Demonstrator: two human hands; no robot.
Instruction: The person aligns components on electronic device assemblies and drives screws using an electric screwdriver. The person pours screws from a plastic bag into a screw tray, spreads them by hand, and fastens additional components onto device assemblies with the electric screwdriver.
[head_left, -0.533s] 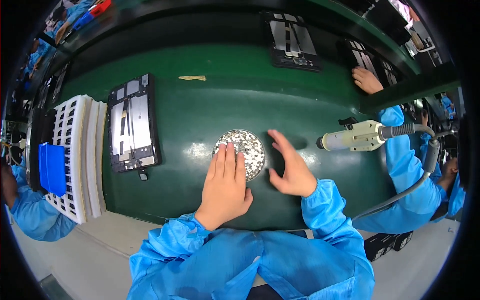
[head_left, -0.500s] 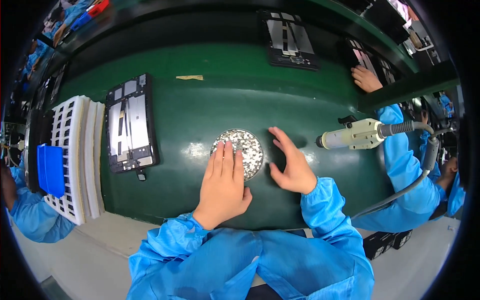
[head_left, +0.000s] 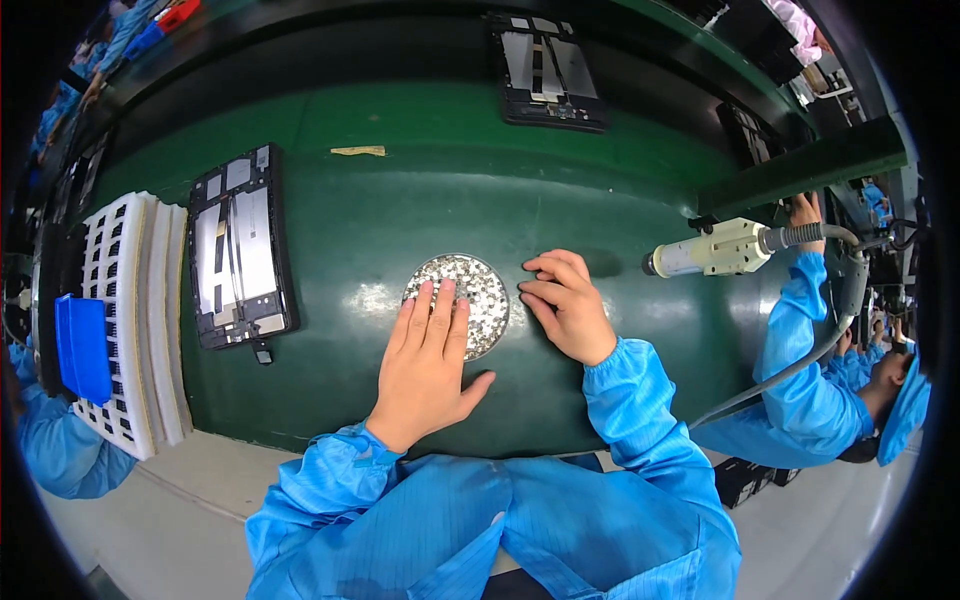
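Note:
A round dish [head_left: 482,338] filled with small silvery pieces, too small to name, sits on the green bench before me. My left hand [head_left: 425,360] lies palm down with its fingers stretched over the dish's near left part, covering some of the pieces. Just right of the dish is my right hand [head_left: 568,305], thumb and forefinger tips brought together in a pinch, other fingers bent. Whatever may be between those tips cannot be made out. Farther left lies an opened tablet-like device [head_left: 240,250] with its silver inner plates showing and a small part hanging off its near end.
Right of my hand, an electric screwdriver [head_left: 715,250] hangs on a grey cable. White foam trays [head_left: 135,330] with a blue box [head_left: 84,350] stand at left. Another opened device [head_left: 548,75] and a yellowish strip [head_left: 358,151] lie farther back. A co-worker's sleeve [head_left: 795,350] is at right.
My right hand's fingers have gone from spread to a pinch near the dish. My left hand remains over the dish. The co-worker's hand at right has moved back from the devices.

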